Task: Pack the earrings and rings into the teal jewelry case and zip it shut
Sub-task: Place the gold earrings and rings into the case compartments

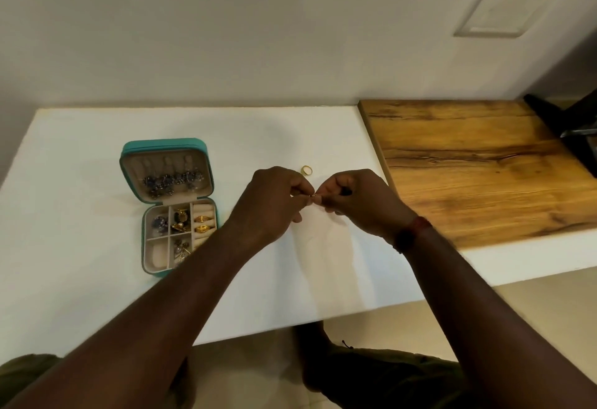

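Observation:
The teal jewelry case (129,163) lies open at the left of the white table (80,279). Dark blue earrings hang in its lid. Its tray holds gold rings (203,224) in the ring rolls and more earrings in several compartments. A gold ring (306,170) lies on the table just beyond my hands. My left hand (274,203) and my right hand (358,200) meet at the table's middle, fingertips pinched together on a small earring (313,195). Most of the earring is hidden by my fingers.
A wooden board (484,166) covers the table's right side. A dark stand (568,127) sits at the far right corner. A wall runs along the table's back edge. My knees show below the front edge.

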